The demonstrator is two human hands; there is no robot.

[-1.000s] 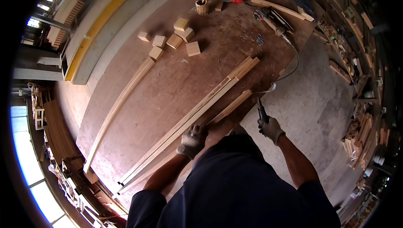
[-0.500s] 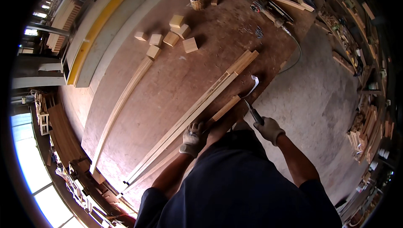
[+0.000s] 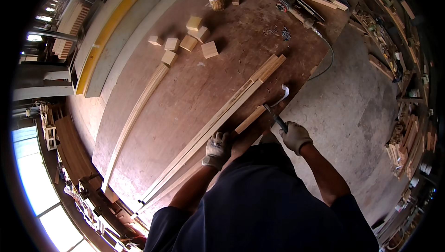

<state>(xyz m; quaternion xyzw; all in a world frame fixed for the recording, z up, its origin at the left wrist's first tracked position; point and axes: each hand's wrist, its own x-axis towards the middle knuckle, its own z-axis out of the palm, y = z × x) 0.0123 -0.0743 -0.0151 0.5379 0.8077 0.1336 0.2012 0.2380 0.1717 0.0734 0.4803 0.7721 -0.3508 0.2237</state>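
Observation:
My left hand (image 3: 217, 151), in a pale work glove, is closed on a long wooden strip (image 3: 251, 119) lying along the table's near edge. Past the fingers the strip's far end points up and right. My right hand (image 3: 295, 138), also gloved, grips a dark-handled tool (image 3: 280, 123) just right of that end. The tool's metal tip reaches the strip's end. A thin curved bright piece (image 3: 284, 94) stands out beyond it; whether it belongs to the tool I cannot tell. Alongside lies a pair of long joined wooden strips (image 3: 208, 126).
Several wood blocks (image 3: 209, 49) sit near a long slat (image 3: 134, 117) on the brown table (image 3: 167, 99). Farther off are a brush pot (image 3: 216, 2), a corded power tool (image 3: 299, 14) and scattered nails (image 3: 285, 34). Concrete floor (image 3: 338, 103) and stacked offcuts (image 3: 404, 140) lie to the right.
My right hand has risen slightly, and the tool's metal tip has shifted left and up to the strip's end. The curved bright piece has swung right. My left hand has moved slightly up and right.

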